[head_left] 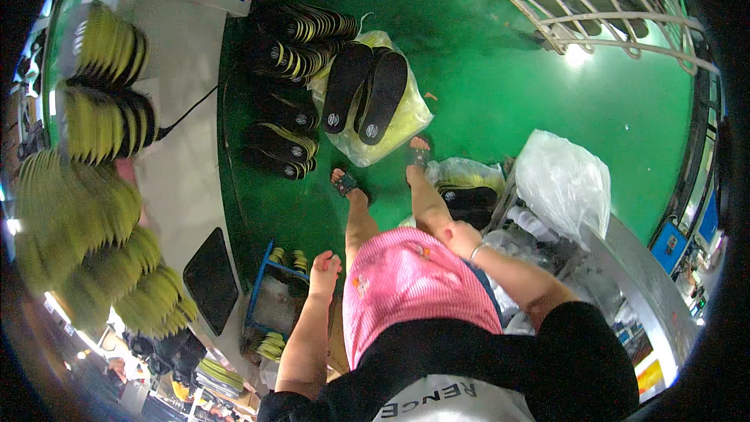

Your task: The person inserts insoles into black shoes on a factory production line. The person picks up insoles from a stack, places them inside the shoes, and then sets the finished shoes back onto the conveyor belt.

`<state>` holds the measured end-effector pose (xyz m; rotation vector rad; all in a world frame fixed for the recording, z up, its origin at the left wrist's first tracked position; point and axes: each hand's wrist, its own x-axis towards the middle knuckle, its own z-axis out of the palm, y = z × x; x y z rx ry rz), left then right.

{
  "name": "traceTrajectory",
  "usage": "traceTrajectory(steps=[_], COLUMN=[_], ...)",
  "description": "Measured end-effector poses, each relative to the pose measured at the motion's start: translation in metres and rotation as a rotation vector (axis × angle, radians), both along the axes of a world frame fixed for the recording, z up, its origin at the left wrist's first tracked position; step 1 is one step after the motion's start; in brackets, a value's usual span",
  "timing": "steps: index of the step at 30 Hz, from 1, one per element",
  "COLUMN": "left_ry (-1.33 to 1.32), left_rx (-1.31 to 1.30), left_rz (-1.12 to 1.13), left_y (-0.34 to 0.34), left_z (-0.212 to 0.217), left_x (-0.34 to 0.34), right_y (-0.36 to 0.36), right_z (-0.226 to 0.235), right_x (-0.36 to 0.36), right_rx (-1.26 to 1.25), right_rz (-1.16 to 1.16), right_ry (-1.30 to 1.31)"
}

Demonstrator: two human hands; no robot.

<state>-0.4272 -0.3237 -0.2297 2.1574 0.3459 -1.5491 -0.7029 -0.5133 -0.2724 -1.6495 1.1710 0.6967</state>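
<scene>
black insoles [385, 98] lay on a clear plastic bag [411, 120] on the green floor [500, 86]. the left hand [324, 274] hung loosely curled beside the pink apron [402, 285], the right hand [462, 240] at its edge; whether either gripped anything, i couldn't tell.

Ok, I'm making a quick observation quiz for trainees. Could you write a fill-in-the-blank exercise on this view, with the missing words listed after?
1. The floor is ____ in colour.
2. The two large insoles lying on top of the clear plastic bag have ____ upper faces.
3. The patterned cloth over the person's lap is mainly ____.
4. A band circles the person's ____ wrist.

Missing words, in order: green; black; pink; right.
</scene>
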Motion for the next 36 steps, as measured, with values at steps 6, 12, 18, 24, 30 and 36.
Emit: traceTrajectory(steps=[6, 12, 18, 24, 30, 36], left_ry=[-0.179, -0.431, -0.442, -0.160, -0.272, 0.071], left_rx=[-0.075, -0.222, -0.254, -0.345, -0.145, -0.125], left_rz=[-0.238, -0.336, -0.408, -0.325, -0.520, -0.256], left_y=[-0.085, -0.197, -0.247, -0.255, -0.223, -0.253], left_z=[-0.162, -0.311, -0.364, -0.376, -0.407, -0.349], left_x=[0.050, 0.116, 0.126, 0.138, 0.145, 0.135], right_y=[0.033, 0.044, 0.056, 0.054, 0.044, 0.049], right_z=[-0.035, -0.038, -0.045, -0.046, -0.043, -0.048], right_x=[0.024, 0.025, 0.016, 0.031, 0.023, 0.022], right_rx=[-0.206, -0.127, 0.020, -0.110, 0.003, -0.120], right_rz=[0.222, 0.164, 0.164, 0.084, 0.183, 0.180], right_ry=[0.048, 0.048, 0.118, 0.073, 0.039, -0.021])
